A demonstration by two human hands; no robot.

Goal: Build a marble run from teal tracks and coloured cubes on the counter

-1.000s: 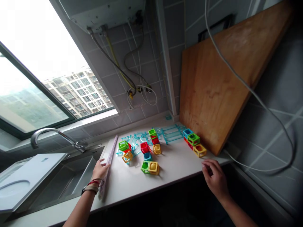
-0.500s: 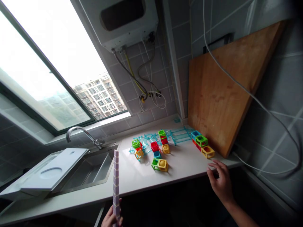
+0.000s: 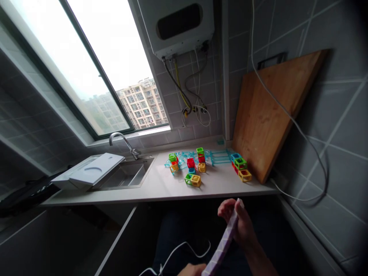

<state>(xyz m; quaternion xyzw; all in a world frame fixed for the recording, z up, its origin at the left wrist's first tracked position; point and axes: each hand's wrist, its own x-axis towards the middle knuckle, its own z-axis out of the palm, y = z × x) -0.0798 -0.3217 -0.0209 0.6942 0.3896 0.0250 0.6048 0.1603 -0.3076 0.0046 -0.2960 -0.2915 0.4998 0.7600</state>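
Observation:
A long, thin light-purple strip (image 3: 222, 244) with pale cross lines slants up to the right, below the counter's front edge. What kind of thing it is I cannot tell. My left hand (image 3: 192, 270) is closed at its lower end, mostly cut off by the bottom of the view. Around the upper end my right hand (image 3: 244, 229) is closed, thumb against the tip and fingers curled on the far side. Beyond the hands, several coloured open-frame cubes stand in small groups on the counter, among them a green-and-yellow pair (image 3: 192, 179) and a stack at the right (image 3: 240, 165).
Clear blue plastic pieces (image 3: 220, 156) lie behind the cubes. A wooden board (image 3: 267, 119) leans on the right wall, with a white cable (image 3: 290, 115) hanging before it. Left are a sink (image 3: 129, 174), a faucet (image 3: 122, 136) and a white box (image 3: 97, 168). Another white cable (image 3: 184, 245) hangs below.
My right hand has come from beside the right-hand cubes down to the strip's upper end. The strip has moved right and tilted from upright. The camera view has shifted.

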